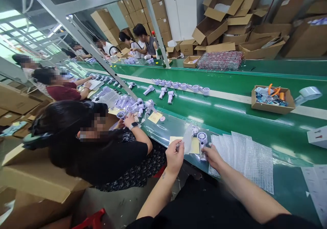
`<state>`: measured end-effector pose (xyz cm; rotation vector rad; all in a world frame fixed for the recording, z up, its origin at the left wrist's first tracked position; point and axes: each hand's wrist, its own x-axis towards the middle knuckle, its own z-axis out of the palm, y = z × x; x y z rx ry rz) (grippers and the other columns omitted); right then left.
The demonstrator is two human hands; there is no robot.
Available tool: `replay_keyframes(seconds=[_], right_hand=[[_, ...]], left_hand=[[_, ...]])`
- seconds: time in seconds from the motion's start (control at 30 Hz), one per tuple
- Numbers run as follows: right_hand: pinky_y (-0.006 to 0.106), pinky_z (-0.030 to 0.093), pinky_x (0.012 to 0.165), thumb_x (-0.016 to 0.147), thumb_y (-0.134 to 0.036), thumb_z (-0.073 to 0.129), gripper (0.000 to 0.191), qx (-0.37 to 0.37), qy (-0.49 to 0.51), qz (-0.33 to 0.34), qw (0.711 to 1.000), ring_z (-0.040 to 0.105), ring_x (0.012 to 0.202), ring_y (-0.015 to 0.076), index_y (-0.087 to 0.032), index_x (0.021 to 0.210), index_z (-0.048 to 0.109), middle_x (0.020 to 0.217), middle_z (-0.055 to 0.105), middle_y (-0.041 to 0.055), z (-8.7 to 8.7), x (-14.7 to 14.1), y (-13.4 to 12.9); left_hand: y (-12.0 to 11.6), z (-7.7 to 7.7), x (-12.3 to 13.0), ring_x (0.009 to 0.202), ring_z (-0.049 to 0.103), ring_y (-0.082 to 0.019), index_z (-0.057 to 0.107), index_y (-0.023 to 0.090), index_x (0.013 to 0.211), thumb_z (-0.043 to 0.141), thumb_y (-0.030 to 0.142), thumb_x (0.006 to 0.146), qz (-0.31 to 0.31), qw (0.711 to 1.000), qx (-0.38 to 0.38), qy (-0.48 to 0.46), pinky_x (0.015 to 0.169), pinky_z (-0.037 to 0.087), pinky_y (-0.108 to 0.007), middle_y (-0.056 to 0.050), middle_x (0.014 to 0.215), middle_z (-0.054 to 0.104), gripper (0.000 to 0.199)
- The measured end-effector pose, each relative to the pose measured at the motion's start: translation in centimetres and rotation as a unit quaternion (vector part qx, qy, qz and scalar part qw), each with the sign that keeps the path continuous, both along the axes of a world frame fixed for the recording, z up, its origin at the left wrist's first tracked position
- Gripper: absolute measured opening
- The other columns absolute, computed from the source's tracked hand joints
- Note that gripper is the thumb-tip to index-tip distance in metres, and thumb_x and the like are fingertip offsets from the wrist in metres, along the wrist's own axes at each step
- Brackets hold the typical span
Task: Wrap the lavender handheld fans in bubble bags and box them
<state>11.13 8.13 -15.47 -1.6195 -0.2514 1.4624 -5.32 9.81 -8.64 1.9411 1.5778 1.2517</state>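
Near the front edge of the green workbench, my left hand (pixel 175 154) is closed on a translucent white plastic bag (pixel 188 139), holding it upright. My right hand (pixel 213 156) grips the handle of a small lavender handheld fan (pixel 202 139), whose round head points away from me. Just behind, partly covered by the bag, is another fan head (pixel 195 130). Yellow paper (pixel 176 139) lies under and beside the bag. To the right of my right hand, several bubble-wrap pouches (pixel 242 157) are fanned out in an overlapping row.
A co-worker (pixel 102 147) sits at left, handling fans. Several fans stand along the conveyor (pixel 182 86). A cardboard tray (pixel 272 108) holds parts and orange-handled pliers, with a tape roll (pixel 310 93) beside it. Farther back lie a stack of red-speckled packs (pixel 221 60) and open cartons (pixel 222 4).
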Motion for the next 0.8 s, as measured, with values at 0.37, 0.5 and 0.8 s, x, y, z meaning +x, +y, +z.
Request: replay_keyframes(seconds=[0.37, 0.5, 0.8], right_hand=[[0.031, 0.048, 0.062, 0.071, -0.045, 0.065, 0.039, 0.157, 0.132, 0.076, 0.976, 0.059, 0.07, 0.0174, -0.022, 0.102, 0.057, 0.089, 0.061, 0.0067, 5.8, 7.1, -11.8], [0.033, 0.047, 0.071, 0.068, -0.037, 0.071, 0.041, 0.193, 0.052, 0.146, 0.969, 0.059, 0.081, 0.0203, -0.021, 0.104, 0.058, 0.087, 0.061, 0.0058, 6.4, 7.8, -13.8], [0.032, 0.05, 0.065, 0.072, -0.036, 0.068, 0.084, 0.204, 0.125, 0.059, 0.969, 0.058, 0.074, 0.017, -0.03, 0.139, 0.017, 0.089, 0.058, 0.0028, 7.7, 10.9, -15.4]], left_hand=[[2.8, -1.5, 7.2, 0.08, 0.059, -0.021, 0.063, 0.018, 0.097, 0.043, 0.021, 0.087, -0.277, 0.94, 0.094, 0.175, 0.073, 0.046, -0.032, -0.01, 0.078, 0.063, 0.022], [2.1, -0.6, 9.9, 0.08, 0.058, -0.02, 0.064, 0.019, 0.096, 0.042, 0.022, 0.089, -0.334, 0.919, 0.109, 0.181, 0.073, 0.045, -0.03, -0.009, 0.077, 0.062, 0.023], [0.0, 1.0, 14.7, 0.071, 0.057, -0.015, 0.066, 0.017, 0.094, 0.046, 0.032, 0.09, -0.497, 0.866, -0.048, 0.016, 0.069, 0.046, -0.027, -0.005, 0.074, 0.063, 0.025]])
